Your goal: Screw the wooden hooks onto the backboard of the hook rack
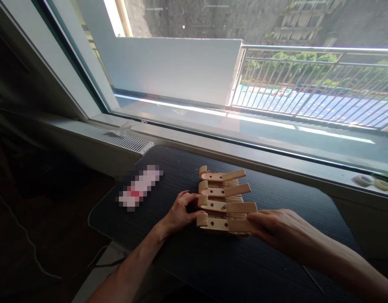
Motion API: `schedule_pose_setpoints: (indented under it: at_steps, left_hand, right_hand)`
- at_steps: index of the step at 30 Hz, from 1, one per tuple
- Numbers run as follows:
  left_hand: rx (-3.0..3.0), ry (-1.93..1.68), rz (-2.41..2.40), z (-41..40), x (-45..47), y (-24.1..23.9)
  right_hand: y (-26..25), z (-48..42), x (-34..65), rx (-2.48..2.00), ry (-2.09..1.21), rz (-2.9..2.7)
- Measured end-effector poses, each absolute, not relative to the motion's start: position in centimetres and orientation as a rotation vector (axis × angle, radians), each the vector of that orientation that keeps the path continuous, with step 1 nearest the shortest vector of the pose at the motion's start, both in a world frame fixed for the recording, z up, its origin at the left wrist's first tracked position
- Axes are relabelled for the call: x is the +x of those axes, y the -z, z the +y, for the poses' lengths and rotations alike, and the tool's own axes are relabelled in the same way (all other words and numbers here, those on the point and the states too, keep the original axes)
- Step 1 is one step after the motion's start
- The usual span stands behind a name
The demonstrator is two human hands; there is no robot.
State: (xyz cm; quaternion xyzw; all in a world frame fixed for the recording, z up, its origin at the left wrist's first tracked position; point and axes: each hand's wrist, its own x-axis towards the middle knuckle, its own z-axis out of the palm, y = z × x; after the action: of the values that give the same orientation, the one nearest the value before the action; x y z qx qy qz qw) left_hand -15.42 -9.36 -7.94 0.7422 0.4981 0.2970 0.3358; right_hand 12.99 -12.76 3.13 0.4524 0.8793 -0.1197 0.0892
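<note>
Several pale wooden hooks (217, 206) lie side by side on the dark table, each with a curled left end, two dark holes or screws and a flat right end. Under them shows a wooden base (236, 198). My left hand (178, 211) is at the curled ends, thumb and forefinger curved round the two nearest hooks. On the other side, my right hand (277, 225) pinches the flat end of the nearest hook (239, 225); its fingertips are partly hidden. The two farther hooks have their right ends angled upward.
A blurred pink and white item (141, 185) lies on the left of the black table (175, 162). Behind the table runs a window sill (260, 158) with rolls of tape (362, 181) at its right. A vented ledge (124, 141) is at the left, and a thin rod (314, 280) lies near my right forearm.
</note>
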Motion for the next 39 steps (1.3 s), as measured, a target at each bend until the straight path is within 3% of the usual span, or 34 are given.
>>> schedule_pose_setpoints:
  at_steps: [16, 21, 25, 30, 39]
  left_hand:
    - [1.974, -0.801, 1.294, -9.4, -15.4, 7.8]
    - [1.977, -0.810, 1.291, -9.5, -15.3, 7.9]
    - [1.977, -0.814, 1.299, -9.5, -15.3, 8.2]
    - [1.980, -0.843, 1.285, -9.4, -15.5, 8.4]
    - [1.994, -0.833, 1.290, -9.3, -15.5, 8.3]
  right_hand:
    - [-3.1, -13.1, 13.2, 1.381, 0.369, 2.666]
    - [-6.5, -12.2, 12.6, 1.527, 0.448, 2.834]
    - [-8.3, -10.2, 10.2, 1.794, 0.305, 3.176]
    - [-6.1, -8.1, 7.4, 1.637, 0.136, 3.437]
    - [-4.0, -7.0, 6.1, 1.537, 0.058, 3.408]
